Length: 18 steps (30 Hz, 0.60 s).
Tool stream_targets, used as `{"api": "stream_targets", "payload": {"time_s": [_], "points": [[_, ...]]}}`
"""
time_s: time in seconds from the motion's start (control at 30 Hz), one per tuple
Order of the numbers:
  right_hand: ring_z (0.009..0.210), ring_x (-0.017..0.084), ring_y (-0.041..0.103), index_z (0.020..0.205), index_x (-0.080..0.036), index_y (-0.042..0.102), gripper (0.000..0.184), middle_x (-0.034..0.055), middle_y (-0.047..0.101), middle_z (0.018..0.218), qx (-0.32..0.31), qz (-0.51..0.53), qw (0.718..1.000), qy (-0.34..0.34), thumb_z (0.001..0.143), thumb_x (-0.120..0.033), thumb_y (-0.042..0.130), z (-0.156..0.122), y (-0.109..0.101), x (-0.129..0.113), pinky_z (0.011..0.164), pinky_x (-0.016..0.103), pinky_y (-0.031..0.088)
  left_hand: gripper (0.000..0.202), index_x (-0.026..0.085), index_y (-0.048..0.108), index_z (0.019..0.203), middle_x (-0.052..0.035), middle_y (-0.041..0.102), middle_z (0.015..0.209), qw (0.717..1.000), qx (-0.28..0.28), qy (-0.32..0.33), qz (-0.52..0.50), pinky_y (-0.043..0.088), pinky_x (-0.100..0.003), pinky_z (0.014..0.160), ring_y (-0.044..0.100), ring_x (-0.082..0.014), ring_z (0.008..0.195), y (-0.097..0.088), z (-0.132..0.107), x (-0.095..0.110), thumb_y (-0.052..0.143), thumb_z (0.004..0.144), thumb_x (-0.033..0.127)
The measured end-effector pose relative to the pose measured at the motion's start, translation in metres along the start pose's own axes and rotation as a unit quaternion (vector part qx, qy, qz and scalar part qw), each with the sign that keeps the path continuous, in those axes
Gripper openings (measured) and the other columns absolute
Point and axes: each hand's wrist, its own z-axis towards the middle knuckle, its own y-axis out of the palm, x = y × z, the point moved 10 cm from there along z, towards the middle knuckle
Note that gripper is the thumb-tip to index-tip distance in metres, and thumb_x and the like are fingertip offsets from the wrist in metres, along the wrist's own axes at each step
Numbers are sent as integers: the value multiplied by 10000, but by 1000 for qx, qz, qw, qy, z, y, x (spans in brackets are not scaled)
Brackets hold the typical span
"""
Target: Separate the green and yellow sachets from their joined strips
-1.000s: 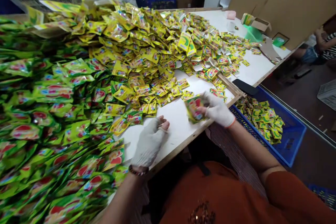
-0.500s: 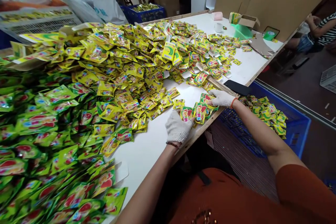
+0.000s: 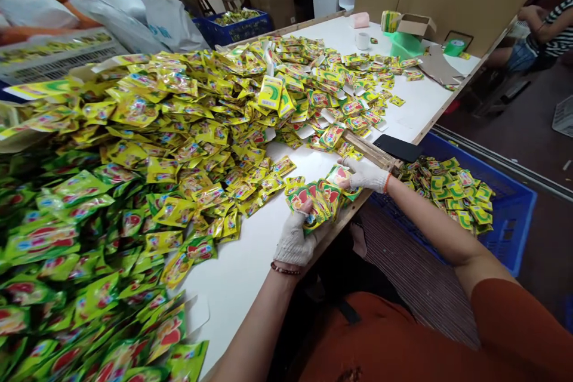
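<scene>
My left hand (image 3: pixel 295 242), in a white glove with bare fingertips, is closed around several green-and-yellow candy packets (image 3: pixel 319 198) with red fruit pictures, its thumb on top of them. At the table's front edge, my right hand (image 3: pixel 364 176), also gloved, has its fingers on another candy packet (image 3: pixel 338 175) just right of that bunch. Its palm side is hidden. Close behind the bunch begins a wide heap of yellow packets (image 3: pixel 210 131). Green packets (image 3: pixel 58 239) are piled at the left.
A wooden strip (image 3: pixel 369 149) and a black phone (image 3: pixel 396 148) lie right of my hands. Below the edge stands a blue crate (image 3: pixel 514 239) with yellow packets. Farther back are a white mug (image 3: pixel 362 41), a green dish (image 3: pixel 405 45) and an open cardboard box (image 3: pixel 417 25). Someone sits at the far right.
My left hand has turned palm-up and now grips several packets fanned together, which lay between the hands before. My right hand has stayed by the packets at the edge. The view has shifted slightly.
</scene>
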Motion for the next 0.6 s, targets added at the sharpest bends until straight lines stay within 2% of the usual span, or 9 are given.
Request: {"api": "stream_targets", "payload": {"time_s": [0.1, 0.23, 0.37, 0.43, 0.5, 0.53, 0.6], "points": [[838, 166, 641, 1419, -122, 447, 959, 92, 668, 1120, 8, 93, 996, -6, 573, -283, 870, -1, 12, 3, 737, 300, 587, 360, 249, 658, 1131, -43, 718, 1224, 1000, -18, 18, -13, 585, -405, 971, 661, -235, 1175, -7, 12, 7, 758, 794, 321], [880, 165, 647, 1296, -165, 514, 867, 41, 685, 1066, 19, 206, 977, -43, 529, -316, 889, -10, 21, -8, 748, 266, 576, 296, 279, 679, 996, 11, 766, 1006, 996, 16, 78, 31, 607, -287, 814, 707, -165, 978, -22, 21, 22, 771, 771, 449], [866, 192, 690, 1174, -221, 546, 779, 19, 722, 1032, 58, 352, 931, -76, 503, -381, 907, -29, 13, -22, 755, 293, 592, 379, 271, 682, 973, 3, 767, 933, 989, 23, 109, 102, 614, -321, 817, 702, -199, 1009, -5, 20, 33, 748, 759, 576], [871, 214, 701, 1152, -237, 549, 774, 24, 730, 1051, 90, 395, 910, -89, 491, -412, 912, -42, 2, -28, 759, 323, 603, 384, 281, 679, 994, 1, 768, 953, 984, 19, 116, 138, 618, -339, 816, 693, -212, 1042, 13, 19, 39, 718, 776, 595], [911, 243, 707, 1168, -253, 548, 763, 35, 728, 1091, 112, 425, 891, -117, 521, -474, 887, -55, -14, -35, 767, 359, 613, 384, 295, 678, 1021, -6, 768, 998, 970, -4, 131, 203, 625, -356, 779, 687, -232, 1064, 43, 22, 47, 659, 814, 619], [937, 255, 708, 1191, -260, 542, 754, 42, 723, 1115, 128, 429, 883, -137, 553, -504, 862, -63, -26, -38, 769, 371, 617, 398, 299, 676, 1034, -14, 765, 1030, 956, -27, 150, 251, 628, -370, 753, 687, -247, 1071, 66, 24, 51, 611, 839, 641], [992, 265, 705, 1259, -269, 520, 719, 62, 699, 1191, 192, 408, 875, -173, 653, -557, 780, -82, -62, -38, 776, 380, 621, 466, 296, 672, 1072, -41, 748, 1117, 908, -96, 209, 351, 630, -405, 727, 686, -278, 1086, 129, 26, 53, 486, 890, 682]]}}
